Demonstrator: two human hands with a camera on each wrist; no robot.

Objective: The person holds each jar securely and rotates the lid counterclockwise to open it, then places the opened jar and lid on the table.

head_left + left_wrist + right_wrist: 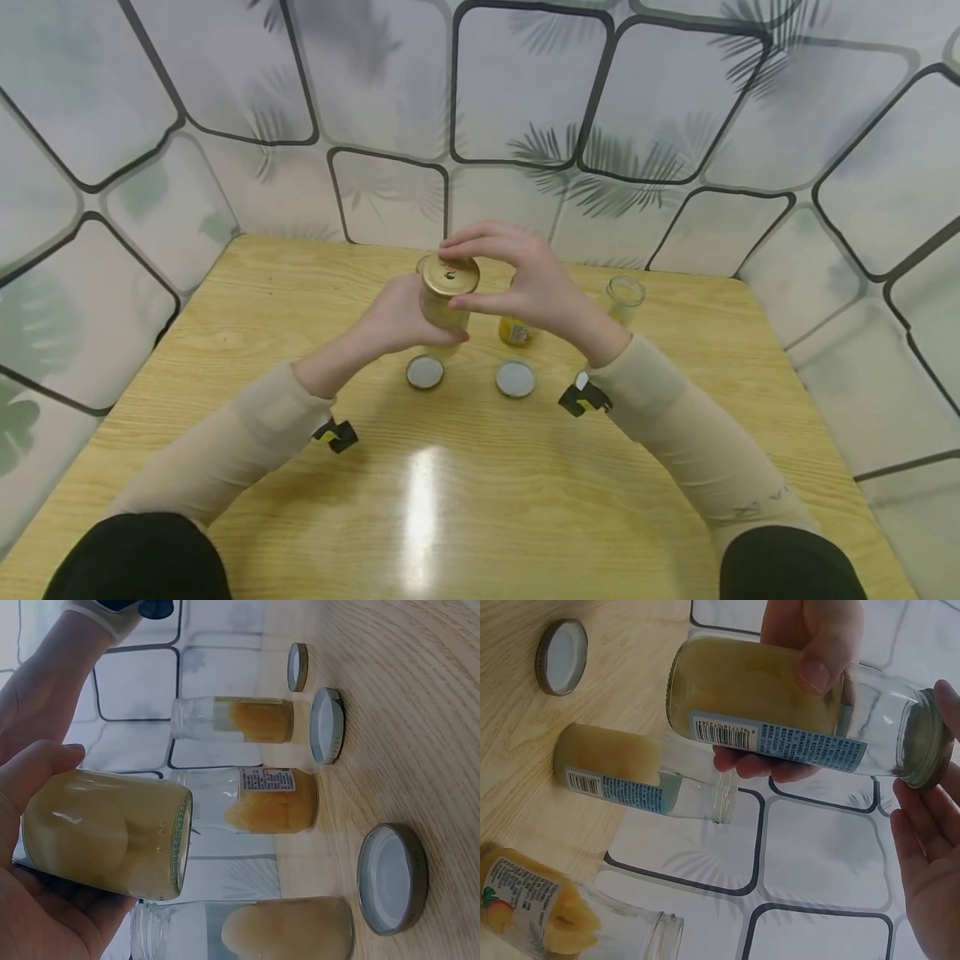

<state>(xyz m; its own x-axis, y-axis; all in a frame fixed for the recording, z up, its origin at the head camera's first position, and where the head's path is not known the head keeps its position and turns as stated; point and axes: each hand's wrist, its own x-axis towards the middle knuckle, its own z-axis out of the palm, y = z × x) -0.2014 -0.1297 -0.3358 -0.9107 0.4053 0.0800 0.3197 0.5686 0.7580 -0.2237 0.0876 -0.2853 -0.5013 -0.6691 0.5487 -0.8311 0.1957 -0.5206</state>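
My left hand (401,312) grips a glass jar (757,697) round its body and holds it up off the table. Pale fruit in cloudy liquid fills its lower part, and a blue label with a barcode runs along its side. A gold metal lid (450,275) sits on the jar's mouth. The right hand (525,267) holds this lid by its edge, thumb on the near side and fingers on the far side. In the right wrist view its fingertips (922,817) lie against the rim. Behind the held jar stands an open jar (607,765) of similar pale fruit.
Two more open jars with yellow-orange fruit, a labelled jar (274,806) and a farther jar (259,720), stand on the wooden table (315,508). Upturned lids (425,372) (515,378) lie in front of them, with a third lid (298,667) farther right. A patterned wall (525,83) rises behind.
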